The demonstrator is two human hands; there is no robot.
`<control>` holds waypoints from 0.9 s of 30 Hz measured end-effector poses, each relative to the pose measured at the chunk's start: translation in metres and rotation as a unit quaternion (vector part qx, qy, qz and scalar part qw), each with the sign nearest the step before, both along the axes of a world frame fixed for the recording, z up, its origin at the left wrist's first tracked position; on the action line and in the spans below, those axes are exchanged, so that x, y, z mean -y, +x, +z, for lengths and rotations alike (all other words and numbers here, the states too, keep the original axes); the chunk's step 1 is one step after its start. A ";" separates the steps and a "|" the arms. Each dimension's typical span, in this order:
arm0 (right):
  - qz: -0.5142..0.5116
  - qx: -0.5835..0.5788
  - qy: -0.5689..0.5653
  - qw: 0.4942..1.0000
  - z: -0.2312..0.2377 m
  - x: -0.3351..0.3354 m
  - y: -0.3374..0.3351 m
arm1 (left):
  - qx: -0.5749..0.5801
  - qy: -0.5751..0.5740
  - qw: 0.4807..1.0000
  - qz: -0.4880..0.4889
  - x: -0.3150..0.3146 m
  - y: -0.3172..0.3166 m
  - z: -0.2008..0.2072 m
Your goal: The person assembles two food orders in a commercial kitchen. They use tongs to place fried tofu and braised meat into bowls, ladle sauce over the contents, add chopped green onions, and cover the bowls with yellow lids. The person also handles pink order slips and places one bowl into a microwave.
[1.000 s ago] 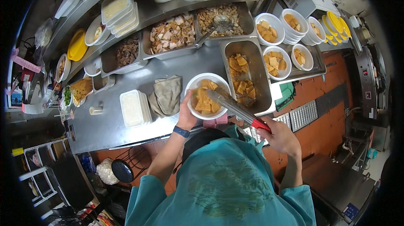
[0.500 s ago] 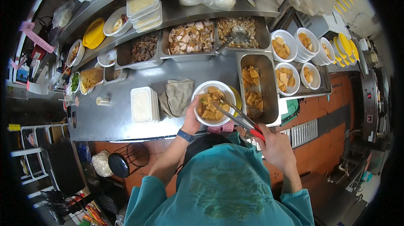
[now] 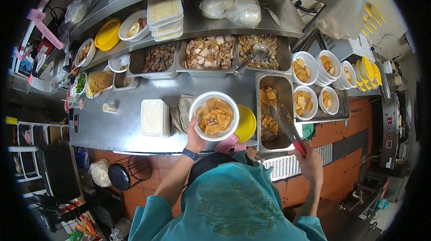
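My left hand [image 3: 195, 136] grips the left side of a round white bowl [image 3: 192, 108] filled with orange-brown chunks in sauce. Closed around the red handles of metal tongs [image 3: 286, 124] is my right hand [image 3: 310, 160]. The tongs' tips reach into a steel pan [image 3: 257, 111] that holds more of the same chunks; whether they pinch a piece is hard to see. Between bowl and pan lies a yellow lid [image 3: 246, 126], with pink paper slips [image 3: 227, 143] at the counter edge near it. A grey cloth [image 3: 180, 114] sits partly behind the bowl.
Stacked white containers [image 3: 152, 119] stand on the steel counter [image 3: 98, 126]. Along its back are pans of sliced meat [image 3: 209, 51], dark meat [image 3: 158, 58] and mushroom-like pieces with a ladle [image 3: 241, 67]. Several white bowls of chunks [image 3: 305, 102] sit at right. A shelf [image 3: 193, 24] overhangs the back.
The tongs have moved right, out of the bowl and into the steel pan. My left hand has shifted the bowl slightly left, uncovering more of the yellow lid.
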State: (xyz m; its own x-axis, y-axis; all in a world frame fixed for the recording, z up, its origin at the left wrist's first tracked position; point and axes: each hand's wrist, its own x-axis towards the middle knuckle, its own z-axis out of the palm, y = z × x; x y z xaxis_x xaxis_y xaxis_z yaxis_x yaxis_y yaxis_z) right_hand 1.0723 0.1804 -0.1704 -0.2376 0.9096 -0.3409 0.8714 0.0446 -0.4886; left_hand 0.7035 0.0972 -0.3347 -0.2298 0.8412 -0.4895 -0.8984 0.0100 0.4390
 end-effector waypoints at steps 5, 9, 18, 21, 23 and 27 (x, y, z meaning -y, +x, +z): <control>0.027 0.137 0.005 0.990 -0.076 -0.015 -0.015 | 0.000 0.004 1.000 -0.004 -0.004 0.004 0.012; 0.090 0.204 -0.016 0.975 -0.086 -0.028 -0.021 | -0.002 0.003 1.000 0.019 -0.007 0.001 0.026; -0.155 -0.540 -0.408 0.720 -0.102 -0.150 -0.209 | 0.096 0.033 0.995 0.016 -0.016 -0.003 0.026; -0.310 -0.626 -0.487 0.524 -0.120 -0.192 -0.260 | 0.070 0.022 0.997 0.034 -0.014 -0.007 0.021; -0.349 -0.634 -0.478 0.498 -0.130 -0.214 -0.263 | 0.071 0.001 0.996 0.047 -0.010 -0.012 0.019; -0.223 -0.440 -0.304 0.815 -0.117 -0.259 -0.196 | -0.023 -0.010 0.998 0.057 -0.006 -0.019 0.023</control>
